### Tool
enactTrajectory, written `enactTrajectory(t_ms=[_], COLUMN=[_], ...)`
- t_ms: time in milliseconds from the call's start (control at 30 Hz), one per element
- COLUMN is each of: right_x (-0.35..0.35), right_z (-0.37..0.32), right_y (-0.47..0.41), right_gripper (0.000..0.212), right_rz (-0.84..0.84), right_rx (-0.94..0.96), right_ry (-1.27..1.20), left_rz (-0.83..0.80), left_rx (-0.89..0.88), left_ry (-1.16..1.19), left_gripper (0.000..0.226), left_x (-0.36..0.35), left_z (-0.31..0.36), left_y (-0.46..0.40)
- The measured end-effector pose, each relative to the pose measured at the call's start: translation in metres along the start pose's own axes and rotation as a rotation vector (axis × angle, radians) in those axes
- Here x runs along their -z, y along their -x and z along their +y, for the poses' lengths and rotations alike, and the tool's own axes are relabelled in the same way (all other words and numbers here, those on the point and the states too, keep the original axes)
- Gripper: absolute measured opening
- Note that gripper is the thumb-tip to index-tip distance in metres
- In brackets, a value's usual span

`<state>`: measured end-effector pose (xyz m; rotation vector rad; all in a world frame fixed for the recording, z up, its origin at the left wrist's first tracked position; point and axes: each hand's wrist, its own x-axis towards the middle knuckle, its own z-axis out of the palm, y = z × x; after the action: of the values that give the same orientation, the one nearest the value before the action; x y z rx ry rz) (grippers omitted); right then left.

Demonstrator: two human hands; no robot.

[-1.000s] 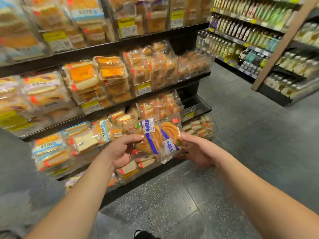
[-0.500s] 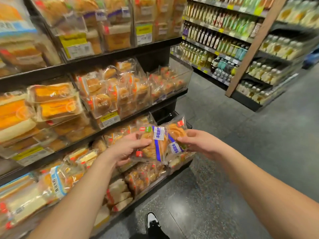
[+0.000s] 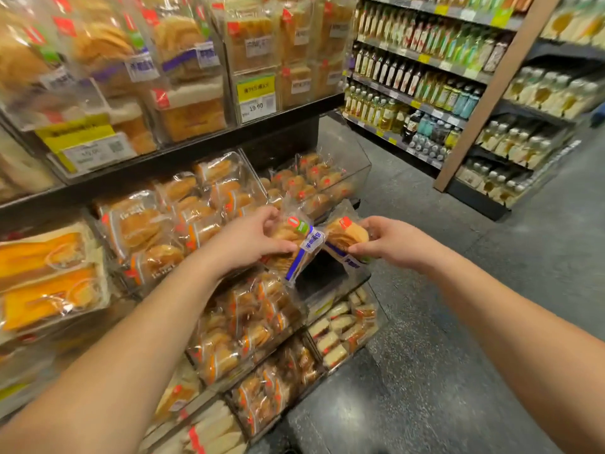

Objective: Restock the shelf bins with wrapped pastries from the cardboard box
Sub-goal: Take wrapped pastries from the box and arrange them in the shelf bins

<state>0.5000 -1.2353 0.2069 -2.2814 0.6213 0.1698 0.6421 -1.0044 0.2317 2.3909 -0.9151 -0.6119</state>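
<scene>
Head view: left hand (image 3: 252, 237) grips one clear-wrapped spiral pastry with blue label band (image 3: 294, 247); right hand (image 3: 389, 244) pinches a second clear-wrapped pastry (image 3: 347, 237) just beside it. Both packs held above a nearly bare clear plastic shelf bin (image 3: 330, 283), between stocked bins.

pastries: two clear-wrapped, blue-banded (image 3: 306, 247) | held before shelf bins (image 3: 357, 172)

You have two hands up, the left grip (image 3: 252, 239) and the right grip (image 3: 391, 244), each holding one wrapped pastry (image 3: 296, 244) (image 3: 345, 235), two in all, with one near-empty clear bin (image 3: 327, 276) just beneath them.
</scene>
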Motion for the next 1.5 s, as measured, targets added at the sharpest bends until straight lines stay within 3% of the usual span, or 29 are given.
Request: enactTrajectory(t_ms=[67,333,433,767,967,1233,1400,1500], right_x=[0.02,0.099,0.117,0.102,0.068,0.042,0.04,0.043], right_z=[-0.005,-0.016,-0.017,-0.013,-0.017,-0.028,-0.045,-0.049], right_y=[-0.018,-0.123,-0.177,-0.282,-0.315,-0.338,-0.351,-0.359], right_gripper=[0.053,0.056,0.059,0.049,0.05,0.049,0.059,0.063], right_rz=[0.003,0.075,0.101,0.188,0.17,0.128,0.006,-0.09], right_rx=[0.049,0.284,0.414,0.766,0.818,0.888,0.856,0.779], right_ry=[0.108,0.415,0.548,0.758,0.755,0.743,0.714,0.594], left_rz=[0.06,0.252,0.305,0.438,0.486,0.551,0.634,0.55], left_rx=[0.004,0.084,0.134,0.289,0.38,0.416,0.452,0.491], left_ry=[-0.048,-0.233,-0.324,-0.721,-0.861,-0.924,-0.976,-0.999], left_gripper=[0.077,0.044,0.049,0.046,0.032,0.032,0.029,0.027], left_x=[0.009,0.039,0.041,0.009,-0.011,-0.018,-0.024,-0.024], left_z=[0.006,0.035,0.041,0.025,0.004,-0.008,-0.006,-0.003], left_y=[-0.019,-0.097,-0.132,-0.218,-0.24,-0.247,-0.246,-0.247])
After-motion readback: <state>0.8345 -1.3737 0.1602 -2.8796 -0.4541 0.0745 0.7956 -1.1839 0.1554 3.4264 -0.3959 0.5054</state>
